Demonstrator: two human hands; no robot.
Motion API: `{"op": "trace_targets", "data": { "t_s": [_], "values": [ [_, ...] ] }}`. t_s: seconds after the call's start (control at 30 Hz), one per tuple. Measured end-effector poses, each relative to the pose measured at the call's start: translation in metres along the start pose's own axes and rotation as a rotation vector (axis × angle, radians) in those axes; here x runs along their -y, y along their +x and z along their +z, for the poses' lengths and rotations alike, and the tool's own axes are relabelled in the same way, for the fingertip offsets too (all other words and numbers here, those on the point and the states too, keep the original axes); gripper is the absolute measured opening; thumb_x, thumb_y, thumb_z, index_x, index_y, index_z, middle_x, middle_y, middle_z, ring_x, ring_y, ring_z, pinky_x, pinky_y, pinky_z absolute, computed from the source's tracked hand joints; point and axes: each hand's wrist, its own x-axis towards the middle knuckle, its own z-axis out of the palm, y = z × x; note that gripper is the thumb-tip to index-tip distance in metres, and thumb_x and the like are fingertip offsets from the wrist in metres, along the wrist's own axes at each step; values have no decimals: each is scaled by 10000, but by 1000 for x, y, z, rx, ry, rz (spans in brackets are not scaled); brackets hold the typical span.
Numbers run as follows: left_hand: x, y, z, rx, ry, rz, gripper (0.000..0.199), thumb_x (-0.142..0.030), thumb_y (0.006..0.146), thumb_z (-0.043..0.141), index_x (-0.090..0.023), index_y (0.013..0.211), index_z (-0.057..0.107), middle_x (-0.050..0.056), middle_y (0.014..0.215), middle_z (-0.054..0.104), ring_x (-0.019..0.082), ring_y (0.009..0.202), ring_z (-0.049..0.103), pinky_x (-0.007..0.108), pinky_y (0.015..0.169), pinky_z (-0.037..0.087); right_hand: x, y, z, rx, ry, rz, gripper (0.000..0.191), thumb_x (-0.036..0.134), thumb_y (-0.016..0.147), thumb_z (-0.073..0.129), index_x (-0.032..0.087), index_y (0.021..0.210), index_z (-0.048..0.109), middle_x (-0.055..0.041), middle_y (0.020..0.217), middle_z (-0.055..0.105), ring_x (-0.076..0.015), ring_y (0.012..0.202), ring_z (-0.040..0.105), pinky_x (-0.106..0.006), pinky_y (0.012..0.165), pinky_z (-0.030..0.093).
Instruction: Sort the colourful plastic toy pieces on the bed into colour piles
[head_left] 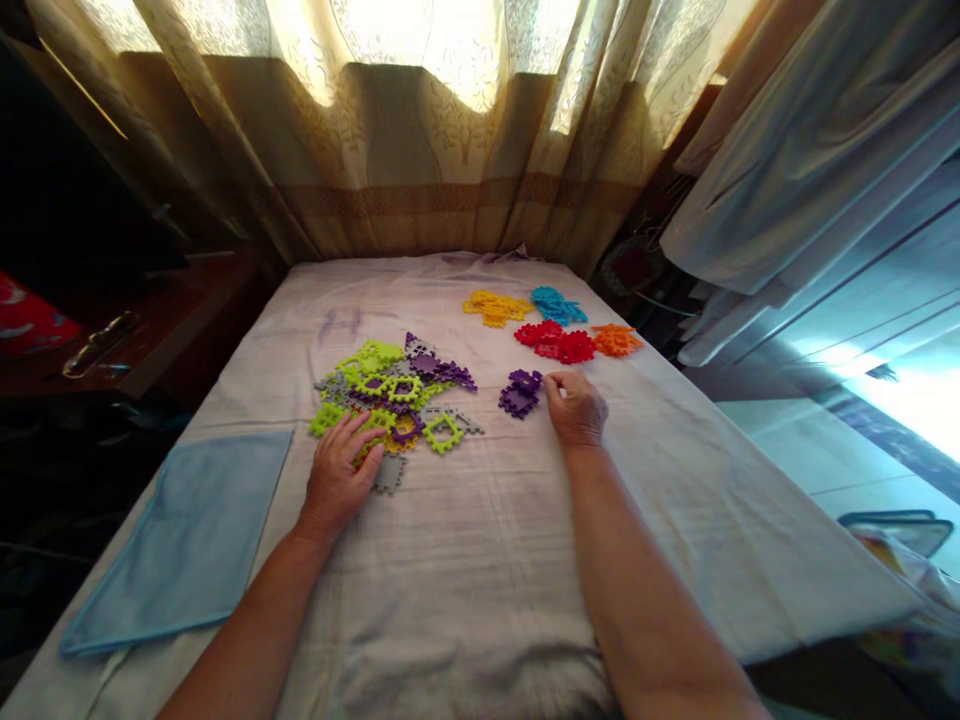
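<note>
My left hand (pixel 341 468) rests with its fingers spread on the near left edge of a mixed pile of toothed plastic interlocking tiles (pixel 405 388), mostly lime green, purple and grey, with a little yellow. A grey square tile (pixel 390 472) lies by its thumb. My right hand (pixel 576 408) is closed, its fingertips pinched together right beside a small group of purple tiles (pixel 520 393). Whether a tile is between those fingertips is hidden. Beyond it lie separate groups of red tiles (pixel 556 342), orange tiles (pixel 616 340), yellow tiles (pixel 496 307) and blue tiles (pixel 556 304).
Everything lies on a pale cloth-covered surface (pixel 465 560). At the left is a folded light blue cloth (pixel 195 530). A patterned curtain (pixel 450 150) hangs behind the far edge, and pale fabric (pixel 810 150) hangs at the right. A dark wooden stand (pixel 172 320) is at the left.
</note>
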Motion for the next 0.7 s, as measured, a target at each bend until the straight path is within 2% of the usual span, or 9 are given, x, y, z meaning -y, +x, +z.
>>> {"op": "trace_targets", "data": {
  "t_s": [0.23, 0.33, 0.47, 0.6, 0.7],
  "values": [
    [1, -1, 1, -9, -5, -6, 335, -420, 909, 477, -246, 1061, 719, 66, 1318, 644, 299, 1325, 498, 543, 1139, 370, 14, -2, -1, 89, -35, -45, 196, 309, 853, 557, 196, 765, 691, -79, 809, 716, -209, 785, 620, -306, 742, 436],
    [1, -1, 2, -13, -8, -2, 335, -422, 909, 479, -241, 1051, 722, 71, 1310, 649, 300, 1316, 507, 546, 1140, 367, 35, -4, -2, 142, -59, -112, 227, 293, 895, 528, 194, 773, 691, -87, 840, 716, -211, 826, 607, -319, 786, 412],
    [2, -1, 2, -19, -12, 4, 340, -427, 914, 477, -241, 1057, 722, 76, 1311, 649, 301, 1316, 507, 556, 1135, 370, 76, -10, 4, 318, -64, -254, 174, 277, 911, 554, 208, 918, 713, -82, 1007, 729, -227, 1024, 571, -354, 905, 349],
    [3, 0, 2, -18, -14, 1, 345, -438, 917, 476, -244, 1056, 725, 73, 1305, 654, 297, 1321, 506, 549, 1135, 376, 101, -12, 16, 436, -154, -229, 247, 295, 901, 595, 207, 1114, 685, -96, 1137, 711, -263, 1158, 494, -402, 942, 287],
    [4, 1, 3, -17, -8, -6, 345, -440, 916, 475, -248, 1055, 726, 69, 1304, 655, 299, 1319, 508, 556, 1127, 384, 106, -10, 23, 499, -203, -210, 223, 282, 917, 578, 214, 1092, 697, -95, 1069, 728, -259, 1103, 505, -403, 909, 275]
  ]
}}
